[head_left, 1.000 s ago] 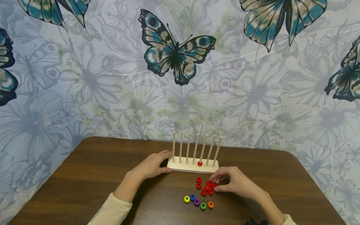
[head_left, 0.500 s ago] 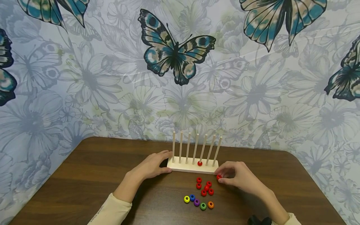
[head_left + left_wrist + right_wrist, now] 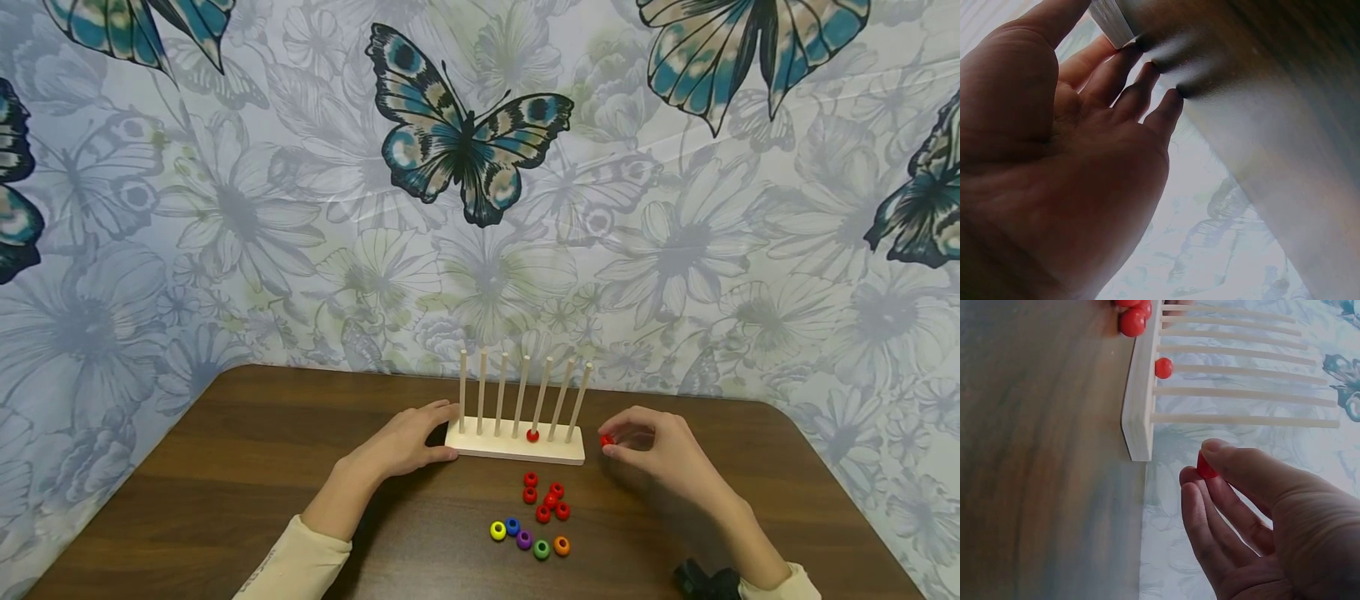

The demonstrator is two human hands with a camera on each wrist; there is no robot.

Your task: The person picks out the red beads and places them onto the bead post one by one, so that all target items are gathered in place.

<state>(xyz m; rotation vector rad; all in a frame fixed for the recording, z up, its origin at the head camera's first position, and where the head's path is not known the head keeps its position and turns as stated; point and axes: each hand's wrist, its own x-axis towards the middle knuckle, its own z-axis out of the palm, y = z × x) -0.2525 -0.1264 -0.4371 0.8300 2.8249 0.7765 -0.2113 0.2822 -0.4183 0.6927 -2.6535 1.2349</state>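
Note:
A pale wooden peg board [image 3: 487, 446] with several upright pegs stands on the table, one red bead [image 3: 532, 436] at the foot of its third peg from the right. My left hand [image 3: 397, 442] grips the board's left end, thumb in front and index finger behind. In the left wrist view only a corner of the board [image 3: 1113, 24] shows past the fingers. Right of the board, my right hand [image 3: 660, 450] pinches another red bead [image 3: 1206, 465] between thumb and fingertips, raised above the tabletop and apart from the pegs.
Several loose red beads [image 3: 551, 501] lie in front of the board. Nearer me are a yellow bead [image 3: 498, 531], a blue bead [image 3: 512, 526], a purple bead [image 3: 524, 540], a green bead [image 3: 542, 549] and an orange bead [image 3: 562, 546]. A butterfly-patterned wall covering [image 3: 480, 275] rises behind the table.
My right hand has picked a red bead from the loose group and carried it up and right, past the board's right end. The left hand and board stay put.

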